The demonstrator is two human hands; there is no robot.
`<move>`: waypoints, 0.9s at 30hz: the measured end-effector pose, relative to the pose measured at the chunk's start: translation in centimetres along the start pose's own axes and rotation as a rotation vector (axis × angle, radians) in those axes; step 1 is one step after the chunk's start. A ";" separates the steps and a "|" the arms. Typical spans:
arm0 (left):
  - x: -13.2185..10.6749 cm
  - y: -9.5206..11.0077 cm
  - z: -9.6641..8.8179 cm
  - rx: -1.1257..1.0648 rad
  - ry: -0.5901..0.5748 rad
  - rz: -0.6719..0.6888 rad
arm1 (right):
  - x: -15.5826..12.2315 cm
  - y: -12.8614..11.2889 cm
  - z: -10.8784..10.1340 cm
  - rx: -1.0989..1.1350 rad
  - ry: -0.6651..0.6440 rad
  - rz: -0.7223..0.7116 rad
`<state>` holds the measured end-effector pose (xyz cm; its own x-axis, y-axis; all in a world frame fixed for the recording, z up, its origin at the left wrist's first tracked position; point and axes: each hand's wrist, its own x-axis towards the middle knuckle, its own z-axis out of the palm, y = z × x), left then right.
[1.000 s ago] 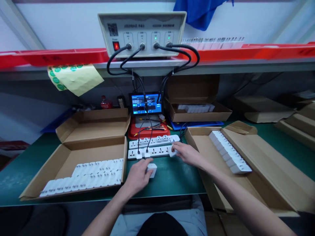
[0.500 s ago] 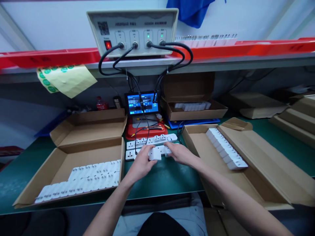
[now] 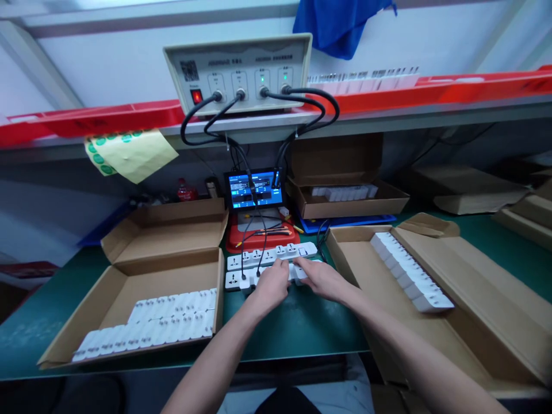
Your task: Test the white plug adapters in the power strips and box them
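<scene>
Two white power strips lie one behind the other on the green table; the back strip (image 3: 235, 263) shows its sockets. On the front strip (image 3: 232, 282) sits a white plug-in charger (image 3: 245, 285), with thin black cables running down to that spot. My left hand (image 3: 272, 286) is closed over the middle of the front strip, and its fingers hide whatever they grip. Beside it, my right hand (image 3: 319, 278) has thumb and fingers closed around a white charger (image 3: 299, 274) at the strip's right part, mostly covered by the fingers.
Open cardboard boxes with rows of white chargers stand left (image 3: 172, 313) and right (image 3: 409, 273). Behind the strips are a red tray (image 3: 235, 236) and a lit screen (image 3: 254, 187). A tester box (image 3: 237, 69) on the shelf trails thick black cables. Another box (image 3: 353, 207) stands behind.
My left hand has moved right, closer to my right hand, and the white charger seen in it is now hidden or released. A charger now shows on the front strip's left part. The view has shifted slightly.
</scene>
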<state>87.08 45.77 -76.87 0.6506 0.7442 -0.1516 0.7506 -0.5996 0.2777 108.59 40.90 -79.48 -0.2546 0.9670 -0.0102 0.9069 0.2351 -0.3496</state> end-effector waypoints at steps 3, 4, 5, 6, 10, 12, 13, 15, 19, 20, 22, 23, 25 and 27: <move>0.7 0.3 0.2 0.016 -0.023 0.009 | 0.1 0.2 0.2 0.008 -0.012 0.015; 0.8 0.3 0.2 0.019 -0.022 0.013 | 0.1 0.2 0.2 0.006 -0.016 0.019; 0.8 0.4 0.3 0.021 -0.016 0.016 | 0.1 0.2 0.1 0.005 -0.018 0.023; 0.7 0.4 0.4 0.020 -0.006 0.020 | 0.1 0.2 0.1 0.006 -0.018 0.025; -1.1 -0.2 0.9 -0.020 0.090 0.093 | -0.1 0.2 -0.3 0.020 -0.009 0.009; -2.8 -1.3 1.0 -0.082 0.199 0.137 | -0.3 0.2 -0.6 0.013 0.017 -0.008; -3.8 -2.1 0.9 -0.130 0.270 0.155 | -0.4 0.1 -0.7 0.004 0.042 -0.024; -5.8 -4.1 0.4 -0.241 0.432 0.170 | -0.2 -0.3 -1.0 -0.011 0.110 -0.074; -8.1 -8.6 -1.2 -0.398 0.732 0.075 | 1.3 -2.6 -1.0 0.008 0.216 -0.173; -8.2 -9.5 -1.6 -0.419 0.767 0.051 | 1.9 -3.4 -0.7 0.020 0.219 -0.188; -7.9 -10.8 -2.0 -0.451 0.766 0.039 | 3.4 -5.0 0.0 0.051 0.220 -0.199; -7.6 -11.2 -2.0 -0.458 0.740 0.051 | 4.2 -5.7 0.5 0.070 0.225 -0.195; -6.8 -11.5 -1.8 -0.457 0.663 0.083 | 5.6 -7.0 1.6 0.108 0.245 -0.179; -6.2 -11.6 -1.4 -0.443 0.586 0.100 | 6.8 -7.7 2.8 0.133 0.260 -0.163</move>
<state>74.20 48.51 -77.81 0.4516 0.8017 0.3917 0.4929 -0.5901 0.6394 98.91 45.43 -79.48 -0.2831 0.9142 0.2899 0.8049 0.3909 -0.4466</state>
